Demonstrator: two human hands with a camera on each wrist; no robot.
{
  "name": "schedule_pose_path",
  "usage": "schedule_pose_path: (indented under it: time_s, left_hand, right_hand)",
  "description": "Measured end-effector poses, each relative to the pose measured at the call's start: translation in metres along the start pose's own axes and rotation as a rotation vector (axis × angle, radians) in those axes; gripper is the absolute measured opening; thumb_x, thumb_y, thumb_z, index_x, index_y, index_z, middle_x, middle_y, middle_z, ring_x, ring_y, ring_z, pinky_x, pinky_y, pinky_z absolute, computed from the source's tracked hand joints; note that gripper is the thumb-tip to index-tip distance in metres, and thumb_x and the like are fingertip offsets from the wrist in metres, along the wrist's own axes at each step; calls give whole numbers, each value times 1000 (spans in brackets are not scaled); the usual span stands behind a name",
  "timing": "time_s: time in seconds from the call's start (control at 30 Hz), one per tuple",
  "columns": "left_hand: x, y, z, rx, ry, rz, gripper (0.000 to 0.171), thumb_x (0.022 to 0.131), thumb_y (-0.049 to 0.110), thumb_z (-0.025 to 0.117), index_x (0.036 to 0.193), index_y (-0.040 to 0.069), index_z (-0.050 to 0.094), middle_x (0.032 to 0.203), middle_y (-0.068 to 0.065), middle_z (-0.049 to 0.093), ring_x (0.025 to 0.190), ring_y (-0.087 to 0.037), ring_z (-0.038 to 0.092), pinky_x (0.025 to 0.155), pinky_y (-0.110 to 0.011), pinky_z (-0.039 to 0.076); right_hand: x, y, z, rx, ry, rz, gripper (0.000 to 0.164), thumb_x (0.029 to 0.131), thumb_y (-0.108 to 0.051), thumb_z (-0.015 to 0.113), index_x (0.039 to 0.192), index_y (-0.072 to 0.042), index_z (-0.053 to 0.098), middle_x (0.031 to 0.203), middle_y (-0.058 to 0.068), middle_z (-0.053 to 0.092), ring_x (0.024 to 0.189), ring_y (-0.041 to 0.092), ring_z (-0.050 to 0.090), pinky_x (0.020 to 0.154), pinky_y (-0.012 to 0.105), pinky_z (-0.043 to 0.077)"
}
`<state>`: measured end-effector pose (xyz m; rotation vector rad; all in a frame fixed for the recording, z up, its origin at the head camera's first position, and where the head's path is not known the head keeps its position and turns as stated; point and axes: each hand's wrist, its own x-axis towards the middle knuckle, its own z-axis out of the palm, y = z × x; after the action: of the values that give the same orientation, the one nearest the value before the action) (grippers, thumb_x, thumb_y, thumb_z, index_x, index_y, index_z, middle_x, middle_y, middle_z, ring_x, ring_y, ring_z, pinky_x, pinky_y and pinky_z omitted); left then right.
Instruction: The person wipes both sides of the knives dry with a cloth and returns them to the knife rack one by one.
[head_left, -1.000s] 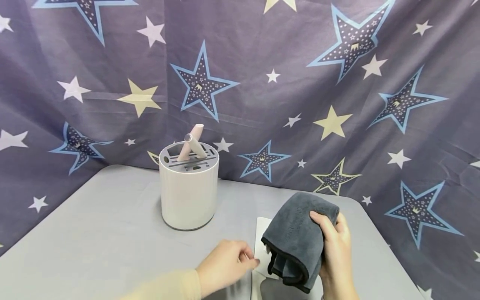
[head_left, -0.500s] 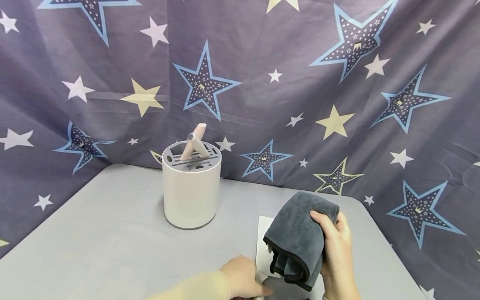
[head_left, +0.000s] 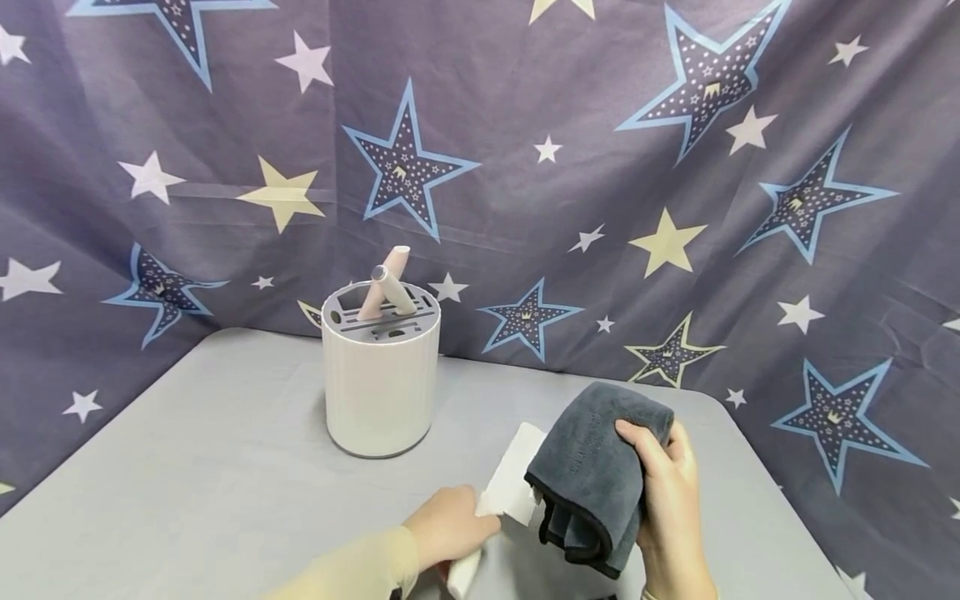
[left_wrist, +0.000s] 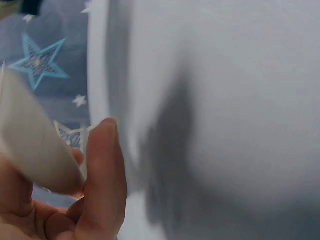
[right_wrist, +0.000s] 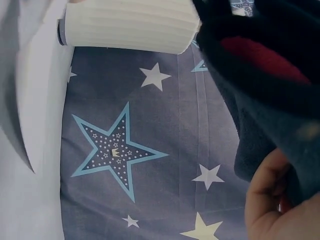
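My left hand grips the cream handle of a broad-bladed kitchen knife, a cleaver by its shape. Its wide white blade points away and to the right, and its far right part overlaps the cloth in the head view. Up close in the left wrist view, the pale handle lies in the hand with a finger raised beside it. In my right hand is a folded dark grey cloth with black edging, the thumb on top. A red patch shows inside its fold in the right wrist view.
A white round knife block stands at the back left of the grey table; a pink handle and a cream handle stick out of its slotted top. Behind the table hangs a purple-grey curtain with stars.
The left hand has moved in to the knife, taken its handle and pulled it left, turning the blade from near upright in view to slanting right. Right hand and cloth stay almost still.
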<state>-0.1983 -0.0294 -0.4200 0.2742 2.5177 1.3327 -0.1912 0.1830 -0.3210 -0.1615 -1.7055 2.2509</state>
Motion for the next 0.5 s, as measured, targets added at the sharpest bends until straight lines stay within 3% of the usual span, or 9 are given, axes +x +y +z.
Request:
schedule_pose_path:
  time_s: [0.17,0.37,0.5]
  left_hand:
    - [-5,6,-18,-152,-32,-27,15,92,11,53,99,0,45,64,-9,58,38,-9,50,36,-27,49]
    - [-11,7,-26,-99,-4,31,9,90,10,51,94,3,46,66,-7,55,38,-8,44,32,-23,42]
    - [-14,5,-27,-133,4,63,11,90,12,52,95,4,48,62,-4,53,37,-8,41,31,-21,37]
  right_hand:
    - [-2,2,2,-53,33,-47,28,90,-7,70,111,-7,52,84,-1,66,60,12,66,53,28,56]
    - [-5,7,7,-74,104,-162,24,84,2,73,97,-5,55,82,0,65,61,12,65,53,27,55]
    - [-6,9,8,-104,122,-237,24,81,5,75,94,-6,57,83,2,63,64,12,64,54,25,54]
